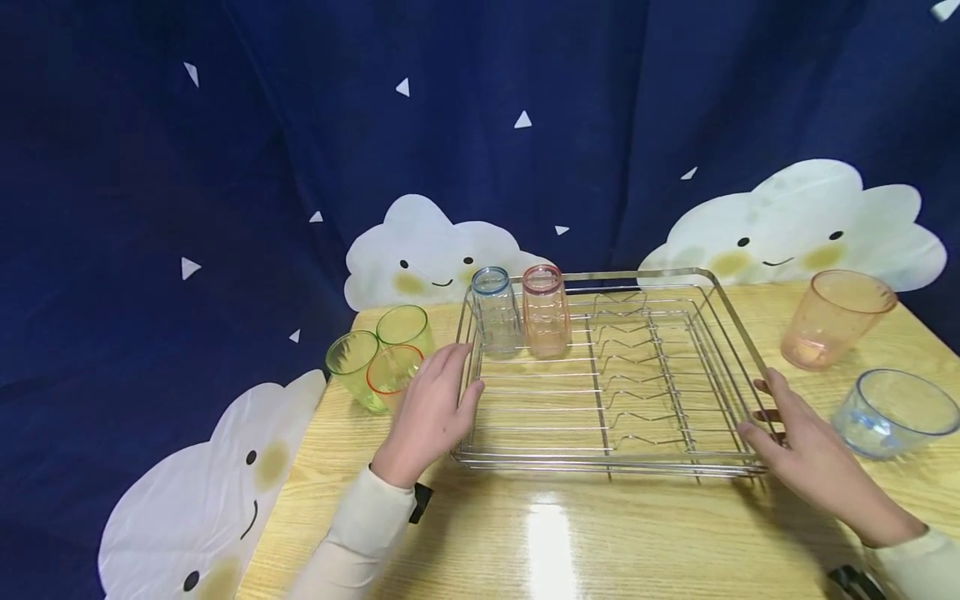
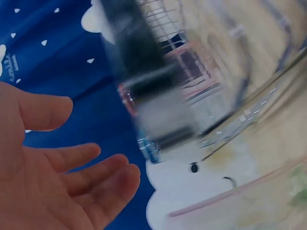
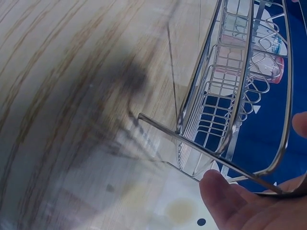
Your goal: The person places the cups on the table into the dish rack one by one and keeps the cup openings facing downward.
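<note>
A silver wire dish rack [image 1: 600, 392] stands on the wooden table. At its back left corner, a clear blue-tinted glass [image 1: 497, 317] and a pink-tinted glass [image 1: 546, 317] stand side by side, bases up. My left hand [image 1: 431, 408] is at the rack's left side, fingers loosely extended; the left wrist view shows the fingers [image 2: 91, 187] apart with nothing between them. On the opposite side, my right hand [image 1: 806, 454] grips the rack's right rim, thumb and fingers around the wire. In the right wrist view, a fingertip [image 3: 216, 189] presses by the rack's wires [image 3: 211, 155].
Left of the rack stand two green cups [image 1: 348, 354] [image 1: 405, 325] and an orange-rimmed cup [image 1: 393, 375], close to my left hand. To the right are an orange cup [image 1: 832, 321] and a wide blue-rimmed cup [image 1: 892, 417]. A dark blue curtain [image 1: 480, 125] hangs behind.
</note>
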`<control>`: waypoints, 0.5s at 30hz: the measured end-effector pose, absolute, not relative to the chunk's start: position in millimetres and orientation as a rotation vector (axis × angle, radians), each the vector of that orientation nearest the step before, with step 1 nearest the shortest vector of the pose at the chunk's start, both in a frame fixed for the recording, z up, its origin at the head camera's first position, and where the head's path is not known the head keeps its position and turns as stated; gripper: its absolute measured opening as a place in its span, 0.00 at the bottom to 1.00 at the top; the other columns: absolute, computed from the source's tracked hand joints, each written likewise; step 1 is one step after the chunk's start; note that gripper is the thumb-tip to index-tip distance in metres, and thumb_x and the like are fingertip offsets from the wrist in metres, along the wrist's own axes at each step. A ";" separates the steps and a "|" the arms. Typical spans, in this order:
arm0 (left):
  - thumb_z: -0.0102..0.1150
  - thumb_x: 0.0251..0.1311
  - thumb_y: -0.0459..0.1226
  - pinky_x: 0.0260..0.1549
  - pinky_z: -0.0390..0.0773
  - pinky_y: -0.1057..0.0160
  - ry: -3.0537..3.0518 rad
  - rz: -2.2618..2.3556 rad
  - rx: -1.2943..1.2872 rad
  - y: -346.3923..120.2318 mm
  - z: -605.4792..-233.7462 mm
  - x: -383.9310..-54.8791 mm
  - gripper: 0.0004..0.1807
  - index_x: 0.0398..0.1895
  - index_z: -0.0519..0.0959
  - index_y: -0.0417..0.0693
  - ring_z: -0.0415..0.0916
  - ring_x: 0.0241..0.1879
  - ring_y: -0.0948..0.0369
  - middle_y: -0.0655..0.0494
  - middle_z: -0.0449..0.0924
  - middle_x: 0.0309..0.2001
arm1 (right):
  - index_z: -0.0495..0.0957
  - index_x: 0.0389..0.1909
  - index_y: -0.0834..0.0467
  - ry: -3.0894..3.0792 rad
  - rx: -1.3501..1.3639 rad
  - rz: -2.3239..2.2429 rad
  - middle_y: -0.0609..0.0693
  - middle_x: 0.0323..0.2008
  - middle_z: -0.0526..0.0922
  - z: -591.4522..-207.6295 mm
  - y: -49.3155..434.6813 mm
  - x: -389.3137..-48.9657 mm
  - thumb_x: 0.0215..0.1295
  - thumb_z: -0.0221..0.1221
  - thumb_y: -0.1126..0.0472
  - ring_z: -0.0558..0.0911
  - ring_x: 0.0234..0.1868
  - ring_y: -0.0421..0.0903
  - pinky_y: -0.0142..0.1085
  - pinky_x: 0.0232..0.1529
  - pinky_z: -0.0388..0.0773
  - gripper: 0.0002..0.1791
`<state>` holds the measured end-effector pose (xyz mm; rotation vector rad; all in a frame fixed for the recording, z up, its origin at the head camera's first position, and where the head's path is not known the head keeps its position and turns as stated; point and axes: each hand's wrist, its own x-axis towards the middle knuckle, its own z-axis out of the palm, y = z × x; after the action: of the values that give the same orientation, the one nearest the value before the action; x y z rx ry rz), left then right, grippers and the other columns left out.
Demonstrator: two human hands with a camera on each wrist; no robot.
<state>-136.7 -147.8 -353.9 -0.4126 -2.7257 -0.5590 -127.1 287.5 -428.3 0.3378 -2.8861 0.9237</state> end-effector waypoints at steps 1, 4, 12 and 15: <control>0.59 0.66 0.40 0.62 0.74 0.46 -2.720 -0.572 -0.401 -148.7 -358.2 -135.8 0.26 0.65 0.71 0.40 0.73 0.63 0.46 0.42 0.75 0.63 | 0.42 0.77 0.67 -2.886 0.339 0.925 0.75 0.65 0.66 -428.3 287.3 -127.2 0.70 0.58 0.55 0.80 0.49 0.73 0.32 0.33 0.75 0.46; 0.57 0.66 0.39 0.64 0.71 0.47 -2.715 -0.619 -0.347 -150.4 -369.2 -133.5 0.27 0.66 0.71 0.39 0.72 0.65 0.46 0.42 0.75 0.64 | 0.41 0.77 0.67 -2.883 0.339 0.933 0.75 0.66 0.66 -428.1 286.9 -127.8 0.70 0.57 0.56 0.80 0.49 0.72 0.29 0.33 0.74 0.46; 0.52 0.69 0.37 0.66 0.69 0.44 -2.679 -0.719 -0.232 -149.2 -394.6 -130.3 0.25 0.66 0.69 0.33 0.70 0.66 0.42 0.37 0.74 0.63 | 0.42 0.77 0.67 -2.868 0.337 0.929 0.74 0.65 0.67 -428.0 287.3 -128.7 0.69 0.58 0.56 0.81 0.49 0.72 0.28 0.33 0.74 0.46; 0.52 0.69 0.37 0.65 0.69 0.42 -2.676 -0.769 -0.188 -147.7 -403.6 -128.7 0.27 0.67 0.67 0.32 0.69 0.66 0.40 0.35 0.71 0.65 | 0.41 0.77 0.67 -2.872 0.337 0.930 0.74 0.65 0.67 -428.7 287.1 -127.6 0.69 0.58 0.56 0.81 0.48 0.71 0.28 0.33 0.74 0.46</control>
<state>-128.7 -147.7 -403.6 -0.1880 -2.6762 -0.7691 -127.6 287.1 -428.7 0.3374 -2.8720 0.9304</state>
